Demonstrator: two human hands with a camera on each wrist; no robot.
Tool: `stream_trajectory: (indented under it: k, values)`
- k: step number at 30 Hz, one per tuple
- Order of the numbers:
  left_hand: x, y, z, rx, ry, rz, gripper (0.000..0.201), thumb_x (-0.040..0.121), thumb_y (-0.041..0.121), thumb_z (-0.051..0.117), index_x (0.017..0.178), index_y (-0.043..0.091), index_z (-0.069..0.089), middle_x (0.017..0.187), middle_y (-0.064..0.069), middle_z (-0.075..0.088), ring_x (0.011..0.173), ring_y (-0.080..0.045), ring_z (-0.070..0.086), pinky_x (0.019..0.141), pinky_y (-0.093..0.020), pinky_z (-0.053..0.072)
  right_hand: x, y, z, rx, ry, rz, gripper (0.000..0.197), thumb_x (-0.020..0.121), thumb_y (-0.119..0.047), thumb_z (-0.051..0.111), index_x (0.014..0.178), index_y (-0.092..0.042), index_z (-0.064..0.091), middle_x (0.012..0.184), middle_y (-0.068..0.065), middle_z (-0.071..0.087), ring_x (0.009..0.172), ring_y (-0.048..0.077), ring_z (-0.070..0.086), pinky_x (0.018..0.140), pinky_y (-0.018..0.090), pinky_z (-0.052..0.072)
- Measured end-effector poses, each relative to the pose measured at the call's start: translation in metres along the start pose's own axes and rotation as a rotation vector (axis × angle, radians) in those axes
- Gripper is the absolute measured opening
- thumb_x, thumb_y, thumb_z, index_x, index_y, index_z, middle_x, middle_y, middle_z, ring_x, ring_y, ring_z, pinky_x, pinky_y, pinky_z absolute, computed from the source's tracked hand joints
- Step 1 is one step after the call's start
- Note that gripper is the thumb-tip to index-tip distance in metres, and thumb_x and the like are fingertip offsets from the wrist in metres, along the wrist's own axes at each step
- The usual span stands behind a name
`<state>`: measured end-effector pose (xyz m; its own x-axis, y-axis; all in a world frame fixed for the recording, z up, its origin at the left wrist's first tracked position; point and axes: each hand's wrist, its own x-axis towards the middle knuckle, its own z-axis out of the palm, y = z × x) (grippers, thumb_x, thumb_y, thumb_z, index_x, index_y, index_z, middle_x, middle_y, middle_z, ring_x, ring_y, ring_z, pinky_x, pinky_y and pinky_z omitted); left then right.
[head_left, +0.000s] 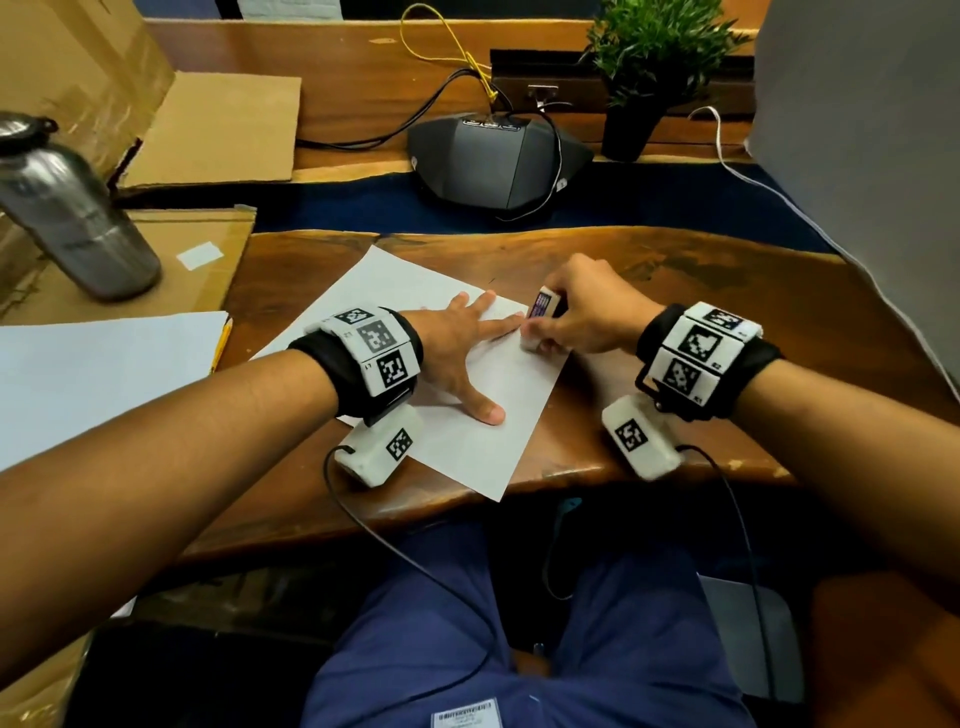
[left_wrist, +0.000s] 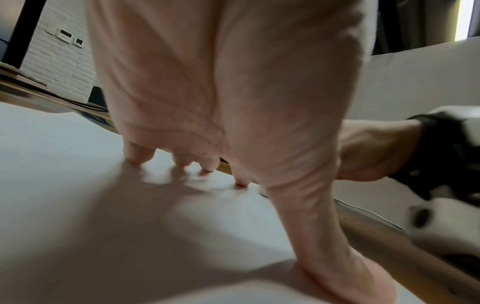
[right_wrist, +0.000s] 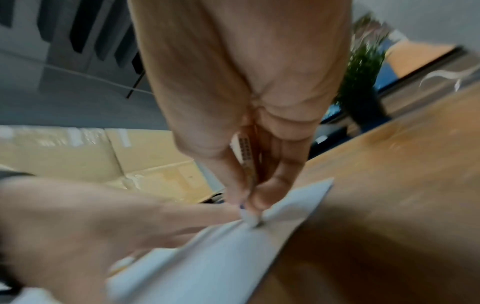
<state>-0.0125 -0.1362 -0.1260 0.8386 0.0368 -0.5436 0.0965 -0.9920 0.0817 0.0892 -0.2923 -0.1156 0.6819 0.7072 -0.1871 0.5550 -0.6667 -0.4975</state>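
Note:
A white sheet of paper (head_left: 467, 441) lies at an angle on the wooden table (head_left: 675, 291). My left hand (head_left: 457, 348) rests flat on it with the fingers spread, pressing it down; the left wrist view shows the fingertips (left_wrist: 182, 162) and thumb on the paper (left_wrist: 78, 185). My right hand (head_left: 545, 335) pinches a white eraser (head_left: 541, 306) with a purple printed sleeve. The eraser's lower end touches the paper just beyond my left index finger. In the right wrist view the eraser (right_wrist: 244, 148) sits between thumb and fingers, and the paper (right_wrist: 207, 257) buckles slightly under it.
A steel bottle (head_left: 78, 208) stands on cardboard (head_left: 218, 135) at the left. A second white sheet (head_left: 104, 374) with a yellow pencil (head_left: 222, 338) lies beside it. A black conference phone (head_left: 498, 156), a potted plant (head_left: 649, 67) and a white cable (head_left: 753, 182) are at the back.

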Motion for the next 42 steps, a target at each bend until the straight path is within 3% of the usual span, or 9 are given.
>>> stream_trajectory:
  k: [5,13,17,21,25,30,35,39,42]
  values:
    - [0.0,0.002,0.0,0.007,-0.017,0.01,0.126,0.063,0.074,0.071,0.152,0.045,-0.013,0.161,0.003,-0.026,0.149,-0.024,-0.019,0.118,-0.062,0.001,-0.006,-0.002,-0.003,0.013,-0.116,0.011,0.021,0.08,-0.034,0.082,0.09,-0.017,0.076,0.082,-0.005,0.074,0.067,0.003,0.067,0.054,0.015,0.046]
    - [-0.001,0.001,0.0,0.009,-0.024,0.008,0.126,0.065,0.074,0.07,0.151,0.044,-0.017,0.16,0.004,-0.028,0.149,-0.024,-0.021,0.117,-0.063,0.0,-0.011,0.0,0.005,0.142,-0.174,0.043,0.018,0.081,-0.026,0.082,0.09,-0.013,0.075,0.081,-0.001,0.077,0.069,0.007,0.073,0.059,0.017,0.053]
    - [0.0,0.001,0.001,0.016,-0.018,0.005,0.126,0.063,0.075,0.07,0.15,0.046,-0.017,0.16,0.005,-0.027,0.149,-0.023,-0.02,0.115,-0.066,0.002,0.004,0.008,-0.011,0.204,-0.016,0.122,0.024,0.081,-0.025,0.082,0.095,-0.007,0.075,0.086,0.006,0.077,0.072,0.013,0.074,0.063,0.024,0.058]
    - [0.001,0.0,0.0,0.016,-0.038,0.002,0.128,0.062,0.077,0.069,0.149,0.045,-0.018,0.159,0.006,-0.03,0.149,-0.022,-0.022,0.115,-0.067,0.002,-0.012,-0.006,0.006,0.092,-0.172,0.034,0.018,0.079,-0.03,0.084,0.087,-0.016,0.075,0.079,-0.003,0.076,0.072,0.009,0.072,0.064,0.024,0.056]
    - [0.001,0.0,0.002,0.012,-0.025,0.007,0.127,0.061,0.077,0.07,0.149,0.048,-0.018,0.16,0.006,-0.028,0.149,-0.023,-0.021,0.115,-0.068,0.002,0.005,0.002,-0.01,0.221,-0.03,0.142,0.02,0.082,-0.025,0.081,0.092,-0.008,0.075,0.084,0.004,0.078,0.073,0.013,0.075,0.07,0.027,0.061]
    - [0.004,-0.002,-0.001,0.021,-0.052,-0.013,0.131,0.058,0.08,0.069,0.15,0.045,-0.018,0.159,0.008,-0.031,0.148,-0.024,-0.023,0.115,-0.067,0.001,-0.013,-0.009,0.011,0.179,-0.175,0.075,0.015,0.082,-0.023,0.082,0.089,-0.013,0.074,0.076,-0.001,0.075,0.062,0.005,0.07,0.049,0.013,0.05]
    - [0.005,-0.001,-0.003,0.029,-0.047,-0.012,0.132,0.056,0.079,0.07,0.15,0.047,-0.017,0.159,0.008,-0.03,0.149,-0.025,-0.021,0.114,-0.068,0.003,0.008,-0.003,-0.003,0.251,0.022,0.168,0.029,0.083,-0.026,0.081,0.102,-0.007,0.072,0.091,0.007,0.076,0.078,0.016,0.075,0.072,0.031,0.063]
    - [0.007,-0.003,-0.004,0.037,-0.061,-0.021,0.134,0.055,0.08,0.071,0.151,0.043,-0.016,0.158,0.009,-0.032,0.148,-0.025,-0.022,0.115,-0.068,0.003,-0.007,-0.012,0.012,0.23,-0.163,0.093,0.017,0.084,-0.022,0.079,0.094,-0.009,0.073,0.082,0.005,0.077,0.074,0.016,0.076,0.066,0.025,0.061]
    - [0.007,-0.001,-0.004,0.035,-0.053,-0.022,0.136,0.054,0.079,0.073,0.149,0.046,-0.019,0.158,0.009,-0.032,0.148,-0.024,-0.022,0.115,-0.068,0.002,0.009,-0.004,-0.005,0.343,0.008,0.201,0.029,0.084,-0.022,0.079,0.103,-0.002,0.07,0.09,0.012,0.076,0.074,0.018,0.076,0.065,0.028,0.062]
